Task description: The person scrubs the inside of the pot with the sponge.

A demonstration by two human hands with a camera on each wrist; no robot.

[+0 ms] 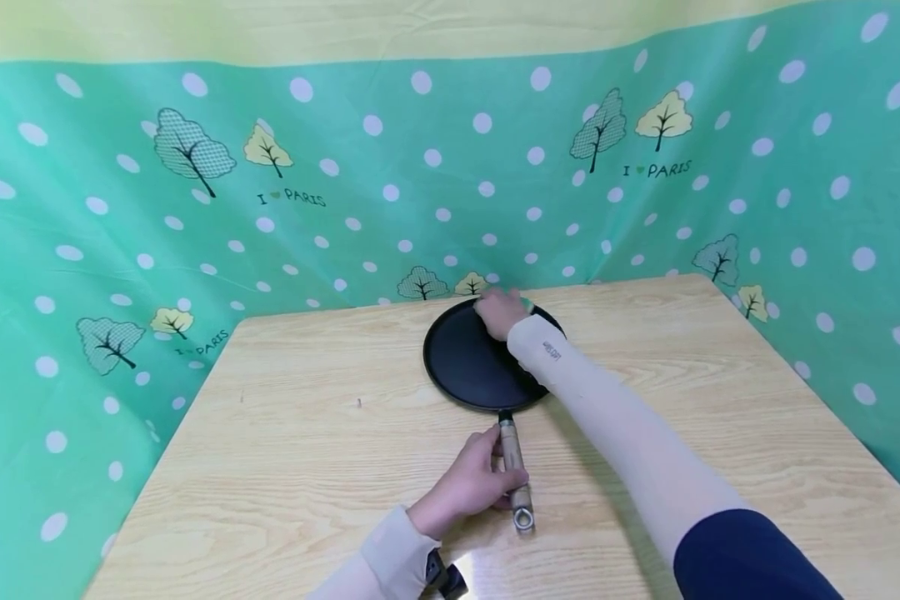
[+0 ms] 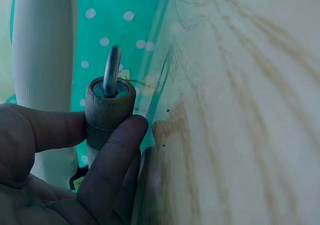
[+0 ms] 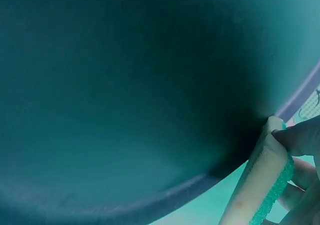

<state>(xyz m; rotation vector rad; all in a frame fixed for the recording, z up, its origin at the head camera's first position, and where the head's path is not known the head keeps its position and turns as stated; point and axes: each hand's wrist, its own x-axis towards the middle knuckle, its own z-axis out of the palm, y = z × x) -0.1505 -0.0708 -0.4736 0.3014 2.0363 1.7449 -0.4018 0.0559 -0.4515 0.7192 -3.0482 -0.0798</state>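
Observation:
A flat black round pan [image 1: 471, 360] lies on the wooden table [image 1: 307, 433], its wooden handle [image 1: 513, 462] pointing toward me. My left hand [image 1: 471, 483] grips that handle, thumb and fingers curled round it [image 2: 107, 116]; a metal ring [image 2: 112, 71] sticks out of the handle's end. My right hand [image 1: 501, 312] is at the pan's far rim and holds a sponge [image 3: 265, 182], pale foam with a green scrub side, pressed against the dark pan surface [image 3: 125, 95]. Its fingers [image 3: 302, 137] pinch the sponge's edge.
A green polka-dot cloth [image 1: 345, 192] with tree prints hangs round the table's back and sides. Bare wood lies left and right of the pan. A dark wrist-mounted device [image 1: 444, 577] shows at my left sleeve.

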